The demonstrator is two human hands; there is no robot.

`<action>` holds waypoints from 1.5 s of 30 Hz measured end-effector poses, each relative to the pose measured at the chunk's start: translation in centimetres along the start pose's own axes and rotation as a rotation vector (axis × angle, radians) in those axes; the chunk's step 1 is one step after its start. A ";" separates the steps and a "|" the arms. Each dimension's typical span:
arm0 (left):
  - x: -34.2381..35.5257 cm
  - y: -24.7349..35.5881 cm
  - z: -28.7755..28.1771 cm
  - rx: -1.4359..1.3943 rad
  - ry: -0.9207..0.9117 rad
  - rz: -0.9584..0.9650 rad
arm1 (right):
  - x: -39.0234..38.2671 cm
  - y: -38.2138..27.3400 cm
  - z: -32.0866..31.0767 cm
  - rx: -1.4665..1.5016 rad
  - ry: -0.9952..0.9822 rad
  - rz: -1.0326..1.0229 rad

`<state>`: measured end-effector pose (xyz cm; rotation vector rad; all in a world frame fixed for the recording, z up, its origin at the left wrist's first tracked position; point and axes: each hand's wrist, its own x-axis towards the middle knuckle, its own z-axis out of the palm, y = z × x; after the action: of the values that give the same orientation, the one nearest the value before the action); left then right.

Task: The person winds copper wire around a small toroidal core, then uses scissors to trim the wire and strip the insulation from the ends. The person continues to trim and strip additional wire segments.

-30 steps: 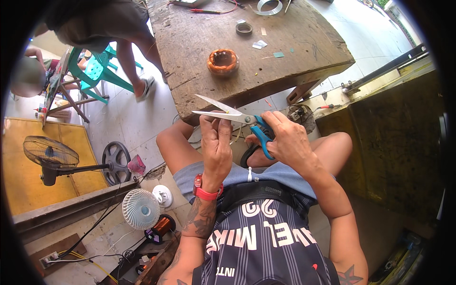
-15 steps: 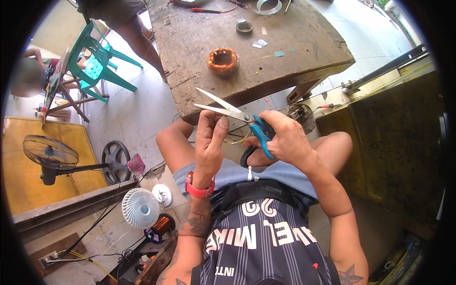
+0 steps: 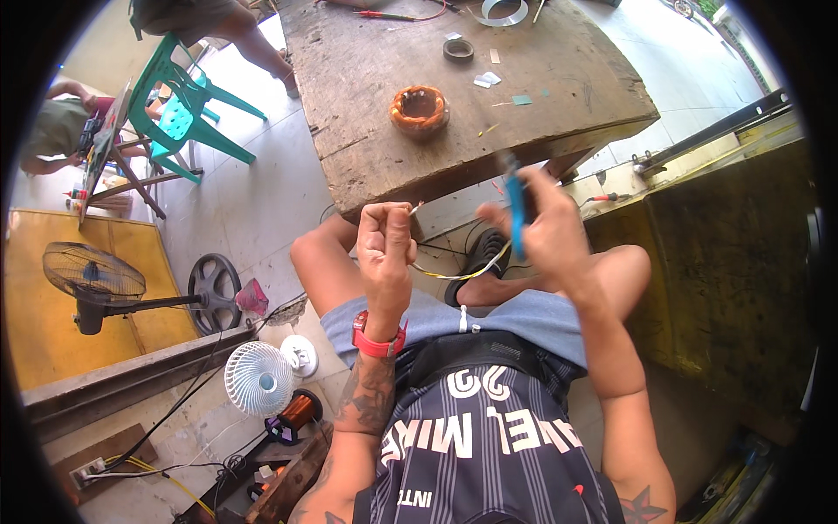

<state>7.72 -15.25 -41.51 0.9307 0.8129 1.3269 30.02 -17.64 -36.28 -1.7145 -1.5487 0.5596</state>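
My left hand (image 3: pixel 385 240) is closed, thumb against fingers, on thin twisted wires (image 3: pixel 463 275) in yellow and white. A short wire end pokes out above the fingertips, and the rest curves below toward the right. To the right, my right hand (image 3: pixel 552 229) grips a pair of scissors (image 3: pixel 518 214) by the blue handles. Motion smears the scissors, and their blades can hardly be made out. They are apart from the wires. Beyond my left hand, a ring-shaped copper winding (image 3: pixel 419 112) sits on the wooden table (image 3: pixel 367 61).
A roll of dark tape (image 3: pixel 458 51), a clear ring (image 3: pixel 504 10) and small scraps lie on the table. Two fans, one black (image 3: pixel 94 284) and one white (image 3: pixel 259 378), stand at left near a copper wire spool (image 3: pixel 297 415). Beyond are a green chair (image 3: pixel 175 113) and other people.
The scissors, open at the wires before, have swung right and away with my right hand. My left hand still pinches the wires, nearly in place.
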 end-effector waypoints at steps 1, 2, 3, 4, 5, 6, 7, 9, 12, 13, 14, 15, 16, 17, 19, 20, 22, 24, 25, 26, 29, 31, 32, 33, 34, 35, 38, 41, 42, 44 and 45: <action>0.0 0.1 -0.4 -0.094 -0.030 -0.047 | 0.8 0.7 -1.2 -0.124 0.076 -0.013; 0.0 0.3 -0.8 -0.190 -0.060 -0.093 | 1.7 1.4 -2.5 -0.191 0.103 0.045; 0.0 0.4 -1.0 -0.142 -0.059 -0.116 | 2.7 2.2 -3.9 -0.199 0.127 0.091; 0.0 0.5 -1.1 -0.171 -0.068 -0.107 | 3.7 3.0 -5.5 -0.187 0.123 0.122; -0.1 0.6 -1.1 -0.207 -0.073 -0.103 | 4.6 3.6 -7.0 -0.093 0.105 0.194; -0.2 0.6 -1.1 -0.246 -0.078 -0.102 | 6.0 4.2 -8.4 -0.212 0.126 0.258; -0.3 0.6 -1.0 -0.240 -0.058 -0.111 | 6.9 4.6 -9.5 -0.223 0.128 0.225; -0.4 0.6 -0.7 -0.233 -0.012 -0.148 | 8.4 4.9 -10.7 -0.204 0.143 0.153; -0.4 0.6 -0.5 -0.233 -0.038 -0.217 | 8.4 4.5 -10.2 -0.108 0.162 0.072; -0.3 0.6 -0.6 -0.237 -0.039 -0.272 | 7.8 4.2 -9.4 -0.050 0.162 0.037; -0.2 0.6 -0.7 -0.260 -0.062 -0.312 | 6.8 3.9 -8.5 0.002 0.156 0.039; -0.1 0.6 -0.8 -0.284 -0.086 -0.353 | 5.8 3.5 -7.6 0.098 0.105 0.039; 0.0 0.5 -0.9 -0.313 -0.096 -0.362 | 4.5 3.1 -6.6 0.165 0.064 -0.008; 0.0 0.5 -0.9 -0.343 -0.107 -0.370 | 3.9 2.7 -5.5 0.224 0.006 0.002; 0.0 0.3 -0.8 -0.325 -0.090 -0.361 | 2.1 1.7 -3.5 0.415 -0.095 0.043; -0.2 0.2 -0.6 -0.278 -0.063 -0.342 | 1.3 1.2 -2.4 0.451 -0.143 0.099; -0.5 0.2 -0.2 -0.165 -0.043 -0.289 | 0.3 0.1 -0.5 0.561 -0.212 0.144; -0.8 0.3 0.2 -0.030 -0.055 -0.214 | -0.2 -0.7 1.2 0.679 -0.269 0.187; -0.9 0.4 0.4 0.010 -0.059 -0.197 | -0.3 -1.0 1.8 0.698 -0.271 0.160; -1.1 0.5 0.5 0.049 -0.060 -0.172 | -0.3 -1.2 2.3 0.709 -0.292 0.161; -1.3 0.8 0.4 0.074 -0.090 -0.140 | 0.2 -1.5 3.5 0.786 -0.345 0.171; -1.3 1.0 0.1 0.058 -0.145 -0.141 | 0.8 -1.7 3.9 0.836 -0.384 0.175; -1.3 1.2 -0.1 0.048 -0.186 -0.144 | 1.1 -1.7 4.1 0.853 -0.408 0.174; -1.3 1.3 -0.3 0.035 -0.223 -0.151 | 1.4 -1.8 4.2 0.870 -0.433 0.173; -1.3 1.4 -0.4 0.051 -0.229 -0.153 | 1.6 -1.9 4.4 0.894 -0.457 0.167; -1.4 1.5 -0.6 0.065 -0.233 -0.161 | 1.7 -1.9 4.5 0.905 -0.468 0.177; -1.7 1.5 -0.6 0.057 -0.202 -0.160 | 1.8 -1.9 4.8 0.957 -0.475 0.192; -2.1 1.4 -0.4 -0.019 -0.169 -0.162 | 1.4 -1.8 5.4 0.990 -0.421 0.177; -2.1 1.3 -0.4 -0.051 -0.157 -0.179 | 1.3 -1.8 5.6 0.988 -0.395 0.158; -2.1 1.2 -0.4 -0.070 -0.158 -0.182 | 1.0 -2.0 6.2 0.992 -0.344 0.132; -2.1 1.2 -0.4 -0.082 -0.145 -0.187 | 0.9 -2.2 6.5 0.997 -0.321 0.125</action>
<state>6.67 -17.34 -40.62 0.8543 0.7103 1.1088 23.97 -15.27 -38.54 -0.9604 -1.0379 1.4320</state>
